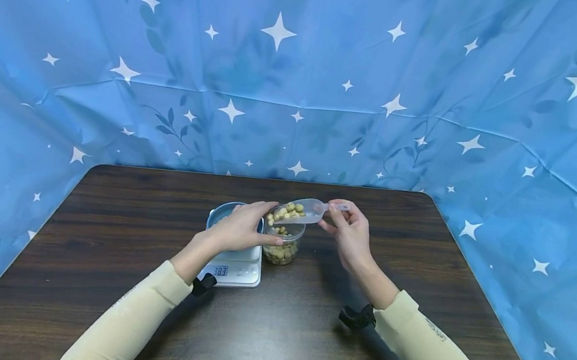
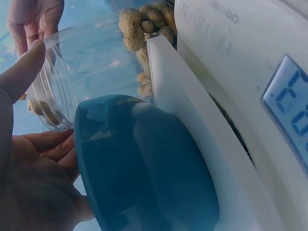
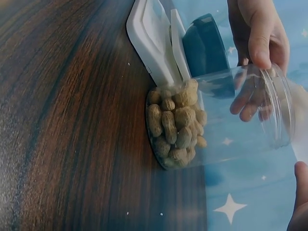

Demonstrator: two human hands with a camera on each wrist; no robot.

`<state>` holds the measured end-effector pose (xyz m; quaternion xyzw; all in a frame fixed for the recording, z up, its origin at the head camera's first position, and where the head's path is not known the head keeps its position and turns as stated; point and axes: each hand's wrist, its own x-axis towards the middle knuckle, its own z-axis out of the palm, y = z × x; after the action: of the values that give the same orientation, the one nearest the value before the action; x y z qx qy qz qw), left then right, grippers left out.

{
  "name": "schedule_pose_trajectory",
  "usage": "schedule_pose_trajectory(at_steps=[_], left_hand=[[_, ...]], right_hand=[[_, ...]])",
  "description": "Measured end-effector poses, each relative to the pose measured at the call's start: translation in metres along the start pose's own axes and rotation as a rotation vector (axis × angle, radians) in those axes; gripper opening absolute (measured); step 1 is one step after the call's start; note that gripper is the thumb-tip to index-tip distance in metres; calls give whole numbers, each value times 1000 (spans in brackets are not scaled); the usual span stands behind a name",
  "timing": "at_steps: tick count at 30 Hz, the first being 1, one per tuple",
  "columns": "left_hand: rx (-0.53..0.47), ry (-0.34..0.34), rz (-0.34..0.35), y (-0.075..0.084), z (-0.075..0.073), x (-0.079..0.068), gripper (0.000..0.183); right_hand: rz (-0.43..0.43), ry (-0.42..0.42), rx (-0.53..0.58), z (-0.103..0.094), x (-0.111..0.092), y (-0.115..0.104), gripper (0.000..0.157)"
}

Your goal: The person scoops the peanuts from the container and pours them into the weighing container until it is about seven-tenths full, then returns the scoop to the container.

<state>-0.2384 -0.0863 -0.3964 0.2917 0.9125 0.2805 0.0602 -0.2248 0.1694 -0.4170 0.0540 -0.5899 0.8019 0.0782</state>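
My left hand grips a clear jar near its threaded mouth, thumb on one side and fingers round the other. Peanuts in their shells fill the bottom of the jar, which stands upright on the table. A translucent plastic scoop carries several more peanuts, its tip tilted down over the jar's mouth. By the handle, my right hand pinches the scoop between thumb and fingers.
Left of the jar is a white digital scale with lit digits. A blue bowl sits on it, partly behind my left hand in the head view. The dark wooden table ends at a blue star-printed cloth.
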Motion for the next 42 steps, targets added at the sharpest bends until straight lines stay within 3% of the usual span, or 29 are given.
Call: schedule_pose_trajectory(at_steps=[20,33,42], left_hand=[[-8,7,-17,-4,1,-7,94],[-15,134,-24,-24,-11,-28,93],[-15,178,-125,-34,-17,-46,103]], right_hand=[[13,-1,73,-8,-2,2,19],[-20,-19,120,-2,4,-1,17],[-36,-49,128,15,8,-3,12]])
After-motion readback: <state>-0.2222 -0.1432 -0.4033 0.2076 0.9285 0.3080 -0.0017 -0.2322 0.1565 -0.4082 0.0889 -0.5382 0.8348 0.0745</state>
